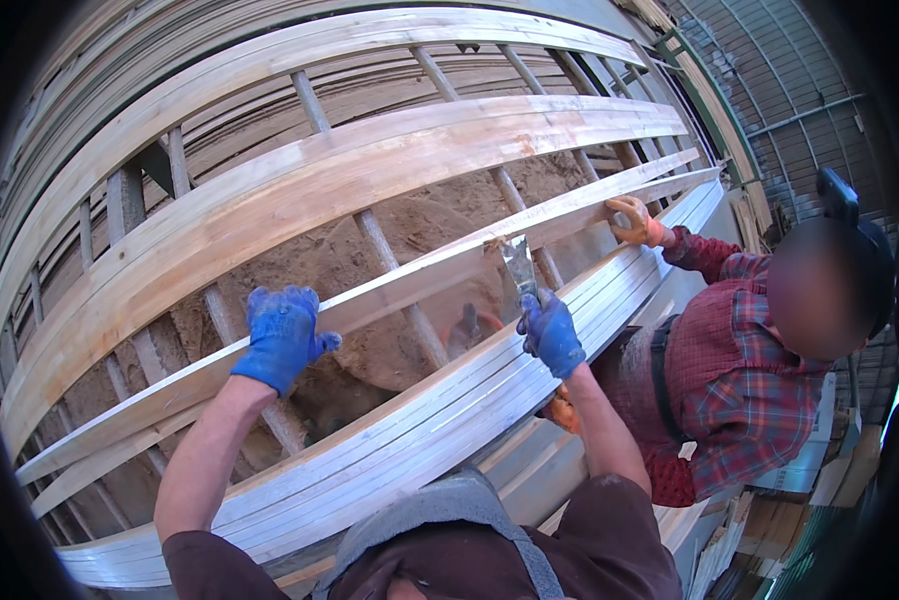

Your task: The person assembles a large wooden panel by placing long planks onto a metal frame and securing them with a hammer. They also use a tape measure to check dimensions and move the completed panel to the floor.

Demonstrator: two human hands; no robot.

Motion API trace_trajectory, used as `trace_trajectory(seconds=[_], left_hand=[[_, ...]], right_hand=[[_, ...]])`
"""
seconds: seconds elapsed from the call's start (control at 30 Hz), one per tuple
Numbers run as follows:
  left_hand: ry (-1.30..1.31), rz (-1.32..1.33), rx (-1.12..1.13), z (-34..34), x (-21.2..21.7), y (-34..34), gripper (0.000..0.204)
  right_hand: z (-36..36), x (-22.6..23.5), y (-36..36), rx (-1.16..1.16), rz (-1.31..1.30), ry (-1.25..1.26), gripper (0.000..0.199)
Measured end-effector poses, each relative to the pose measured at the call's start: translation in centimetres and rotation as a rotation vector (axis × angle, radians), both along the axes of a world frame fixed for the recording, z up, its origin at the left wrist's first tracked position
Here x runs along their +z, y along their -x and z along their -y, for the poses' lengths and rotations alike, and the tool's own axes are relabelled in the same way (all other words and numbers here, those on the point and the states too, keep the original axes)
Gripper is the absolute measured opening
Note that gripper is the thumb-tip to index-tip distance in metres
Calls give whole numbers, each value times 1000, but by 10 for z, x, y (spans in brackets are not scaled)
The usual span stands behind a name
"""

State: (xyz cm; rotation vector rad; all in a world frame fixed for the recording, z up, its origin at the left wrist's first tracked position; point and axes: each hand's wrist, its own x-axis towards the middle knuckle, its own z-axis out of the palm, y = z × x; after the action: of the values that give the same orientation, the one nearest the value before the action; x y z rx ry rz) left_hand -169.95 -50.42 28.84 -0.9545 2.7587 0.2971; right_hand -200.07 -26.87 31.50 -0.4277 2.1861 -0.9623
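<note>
My left hand, in a blue glove, grips the edge of a long pale wooden slat that runs across the frame. My right hand, also blue-gloved, holds a metal putty knife with its blade against the same slat. Further right a co-worker's hand in an orange glove rests on the slat's far end.
A wide plank lies on metal rack bars above the slat. A stack of thin slats on edge runs below my hands. The co-worker in a red plaid shirt stands at the right. Sawdust heaps lie under the rack.
</note>
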Motion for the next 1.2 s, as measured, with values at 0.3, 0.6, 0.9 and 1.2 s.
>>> trace_trajectory(seconds=[0.3,0.6,0.9,1.2], left_hand=[[45,39,19,-9,-6,2,56],[50,-23,14,-14,3,2,58],[-40,-82,5,2,-3,1,65],[-178,-64,-17,16,-6,2,63]], right_hand=[[8,-3,-13,-175,368,234,29],[11,38,11,-214,629,513,29],[-11,0,27,89,-115,-28,33],[5,-13,47,442,-592,-334,35]])
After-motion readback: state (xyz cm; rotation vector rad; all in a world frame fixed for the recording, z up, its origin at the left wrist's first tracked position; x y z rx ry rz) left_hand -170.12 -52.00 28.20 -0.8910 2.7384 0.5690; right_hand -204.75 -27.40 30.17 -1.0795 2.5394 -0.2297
